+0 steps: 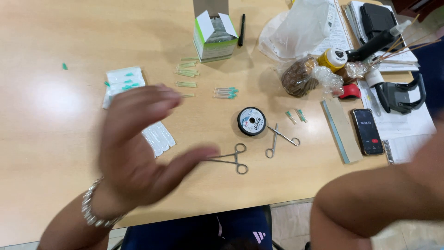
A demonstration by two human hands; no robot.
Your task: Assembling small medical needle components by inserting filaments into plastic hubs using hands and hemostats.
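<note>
Left hand: the left hand (pixel 138 148) hangs above the table (pixel 51 139), blurred, fingers spread and thumb out — it grips nothing; a beaded bracelet (pixel 92 210) sits at its wrist.
Right hand: only a bent forearm (pixel 379 194) shows, at the near edge to the right of the thread spool (pixel 252 121); the hand is out of view, so its state cannot be told.
Forceps: the forceps (pixel 231 159) lie flat, just near-left of the spool, tip beside the left thumb — probably left within reach.
Scissors: the small scissors (pixel 280 139) lie splayed, just right of the spool.
Needles: capped needles (pixel 226 92) lie grouped beyond the spool, before the open carton (pixel 213 39).
Packets: white packets (pixel 159 138) lie left of the spool, partly under the hand.
</note>
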